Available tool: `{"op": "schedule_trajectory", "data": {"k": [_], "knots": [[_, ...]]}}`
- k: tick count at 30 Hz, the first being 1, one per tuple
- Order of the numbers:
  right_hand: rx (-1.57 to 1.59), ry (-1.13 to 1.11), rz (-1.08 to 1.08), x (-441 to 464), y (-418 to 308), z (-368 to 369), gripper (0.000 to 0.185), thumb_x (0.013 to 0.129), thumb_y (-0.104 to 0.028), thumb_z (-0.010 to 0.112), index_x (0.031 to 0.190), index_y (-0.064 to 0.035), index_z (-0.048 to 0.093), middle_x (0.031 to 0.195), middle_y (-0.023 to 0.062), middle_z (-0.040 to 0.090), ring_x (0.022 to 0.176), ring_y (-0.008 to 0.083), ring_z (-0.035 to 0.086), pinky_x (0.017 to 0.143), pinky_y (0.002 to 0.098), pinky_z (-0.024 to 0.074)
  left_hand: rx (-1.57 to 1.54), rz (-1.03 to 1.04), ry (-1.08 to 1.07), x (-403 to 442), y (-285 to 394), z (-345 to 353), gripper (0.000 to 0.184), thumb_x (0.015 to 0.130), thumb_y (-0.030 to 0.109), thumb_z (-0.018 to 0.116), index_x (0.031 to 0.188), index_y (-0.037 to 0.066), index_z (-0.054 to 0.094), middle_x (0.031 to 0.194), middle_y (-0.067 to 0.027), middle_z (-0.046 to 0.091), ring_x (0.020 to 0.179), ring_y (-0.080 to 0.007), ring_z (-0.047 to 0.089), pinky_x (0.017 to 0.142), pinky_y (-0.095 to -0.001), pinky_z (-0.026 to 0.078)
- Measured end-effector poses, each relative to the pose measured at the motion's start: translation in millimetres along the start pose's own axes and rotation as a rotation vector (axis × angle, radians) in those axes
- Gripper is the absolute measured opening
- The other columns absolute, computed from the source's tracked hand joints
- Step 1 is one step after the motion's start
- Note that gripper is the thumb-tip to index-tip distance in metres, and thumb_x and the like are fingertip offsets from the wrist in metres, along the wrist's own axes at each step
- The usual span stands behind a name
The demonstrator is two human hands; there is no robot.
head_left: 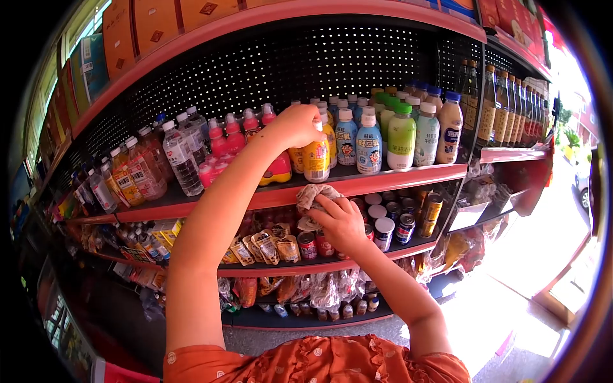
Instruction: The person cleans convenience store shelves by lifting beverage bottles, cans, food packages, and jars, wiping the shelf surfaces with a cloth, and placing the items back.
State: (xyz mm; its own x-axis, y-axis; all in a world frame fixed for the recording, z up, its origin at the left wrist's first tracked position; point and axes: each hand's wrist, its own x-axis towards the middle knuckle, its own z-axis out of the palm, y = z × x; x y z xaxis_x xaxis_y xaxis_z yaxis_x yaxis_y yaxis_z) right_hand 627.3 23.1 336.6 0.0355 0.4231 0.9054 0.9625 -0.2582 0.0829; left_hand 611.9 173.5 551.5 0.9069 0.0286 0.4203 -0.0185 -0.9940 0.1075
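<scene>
My left hand is closed around the white-capped top of a yellow bottle, which stands upright at the front of the upper drinks shelf. A crumpled greyish cloth is in the fingers of my right hand, just below that shelf's red front edge. Right of the yellow bottle stand blue bottles with cartoon labels. On its left, partly behind my left arm, are pink bottles and a pink-and-yellow pack.
Green-capped bottles and blue-capped bottles stand farther right. Cans and pouches fill the shelf below. Tall dark bottles occupy the side shelf. Orange boxes sit on top. Bright daylight enters at right.
</scene>
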Motion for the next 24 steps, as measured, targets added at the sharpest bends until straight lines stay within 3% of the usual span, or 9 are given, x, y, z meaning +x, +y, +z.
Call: {"op": "schedule_trajectory", "data": {"k": [4, 8, 14, 17, 18, 20, 21, 22, 24], "knots": [[-0.058, -0.03, 0.008, -14.3, 32.3, -23.4, 0.041, 0.064, -0.009, 0.065, 0.103, -0.0223, 0.068, 0.118, -0.002, 0.061, 0.096, 0.0214, 0.058, 0.078, 0.0365, 0.0465, -0.132, -0.02, -0.055, 3.3, -11.3, 1.3, 0.05, 0.077, 0.022, 0.077, 0.12, 0.001, 0.061, 0.115, -0.0178, 0.066, 0.103, -0.0275, 0.065, 0.085, -0.0367, 0.052], [-0.226, 0.155, 0.135, -46.4, 111.9, -73.2, 0.04, 0.061, -0.007, 0.064, 0.099, -0.0182, 0.07, 0.115, 0.0015, 0.064, 0.093, 0.0239, 0.058, 0.078, 0.0378, 0.0463, -0.159, -0.037, 0.204, -24.5, -14.5, 0.2, 0.055, 0.079, 0.023, 0.077, 0.125, -0.001, 0.057, 0.112, -0.0123, 0.063, 0.088, -0.0158, 0.063, 0.076, -0.0287, 0.053], [-0.379, 0.386, 0.465, -114.1, 228.3, -140.7, 0.04, 0.07, 0.003, 0.061, 0.108, -0.0083, 0.067, 0.117, 0.0135, 0.062, 0.102, 0.0355, 0.055, 0.092, 0.0425, 0.0431, -0.618, -0.079, 0.455, -118.1, -14.6, -0.2, 0.034, 0.087, 0.002, 0.067, 0.12, -0.001, 0.06, 0.119, -0.0079, 0.059, 0.085, -0.0101, 0.06, 0.074, -0.0258, 0.052], [-0.215, 0.548, 0.653, -136.5, 254.5, -157.2, 0.04, 0.073, 0.005, 0.062, 0.112, -0.0044, 0.065, 0.118, 0.013, 0.063, 0.11, 0.0331, 0.057, 0.098, 0.0401, 0.0426, -0.714, -0.136, 0.534, -175.9, -20.5, 17.2, 0.03, 0.091, 0.007, 0.065, 0.119, 0.0, 0.06, 0.117, -0.0077, 0.061, 0.082, -0.01, 0.059, 0.071, -0.0261, 0.051], [-0.1, 0.625, 0.738, -140.2, 253.1, -157.9, 0.037, 0.079, 0.008, 0.058, 0.113, -0.0029, 0.063, 0.116, 0.0117, 0.063, 0.112, 0.0273, 0.058, 0.098, 0.0365, 0.0444, -0.714, -0.139, 0.542, -194.1, -26.0, 23.9, 0.029, 0.093, 0.012, 0.063, 0.12, 0.0, 0.06, 0.113, -0.0083, 0.063, 0.081, -0.0104, 0.059, 0.07, -0.0259, 0.05], [0.158, 0.755, 0.784, -127.0, 224.3, -149.8, 0.033, 0.088, 0.011, 0.05, 0.118, -0.0002, 0.058, 0.115, 0.0121, 0.062, 0.102, 0.0216, 0.063, 0.092, 0.0331, 0.0504, -0.851, -0.205, 0.577, -221.7, -25.1, 38.8, 0.026, 0.093, 0.011, 0.064, 0.116, -0.001, 0.061, 0.118, -0.0076, 0.061, 0.083, -0.0094, 0.06, 0.07, -0.0246, 0.051], [0.405, 0.791, 0.723, -126.4, 216.0, -139.3, 0.033, 0.088, 0.011, 0.052, 0.118, -0.0004, 0.058, 0.116, 0.0121, 0.061, 0.095, 0.0218, 0.065, 0.089, 0.0328, 0.0521, -0.918, -0.261, 0.595, -231.4, -22.4, 45.6, 0.025, 0.093, 0.011, 0.063, 0.115, 0.0, 0.061, 0.118, -0.0074, 0.061, 0.081, -0.0092, 0.06, 0.069, -0.0243, 0.05], [0.52, 0.808, 0.761, -131.0, 212.4, -123.5, 0.032, 0.086, 0.009, 0.058, 0.117, 0.0, 0.058, 0.117, 0.0132, 0.061, 0.103, 0.0242, 0.063, 0.093, 0.0349, 0.0498, -0.979, -0.263, 0.58, -240.3, -29.0, 55.6, 0.023, 0.094, 0.01, 0.062, 0.115, 0.0, 0.061, 0.108, -0.0065, 0.064, 0.08, -0.0091, 0.06, 0.067, -0.0239, 0.05], [0.107, 0.578, 0.609, -116.4, 188.8, -96.4, 0.034, 0.082, 0.007, 0.061, 0.115, -0.0007, 0.061, 0.119, 0.0165, 0.06, 0.111, 0.0298, 0.059, 0.097, 0.0386, 0.0462, -1.013, -0.342, 0.584, -249.1, -27.5, 67.7, 0.023, 0.095, 0.012, 0.062, 0.115, 0.0, 0.061, 0.086, -0.0035, 0.064, 0.074, -0.0086, 0.058, 0.066, -0.0234, 0.048]]}}
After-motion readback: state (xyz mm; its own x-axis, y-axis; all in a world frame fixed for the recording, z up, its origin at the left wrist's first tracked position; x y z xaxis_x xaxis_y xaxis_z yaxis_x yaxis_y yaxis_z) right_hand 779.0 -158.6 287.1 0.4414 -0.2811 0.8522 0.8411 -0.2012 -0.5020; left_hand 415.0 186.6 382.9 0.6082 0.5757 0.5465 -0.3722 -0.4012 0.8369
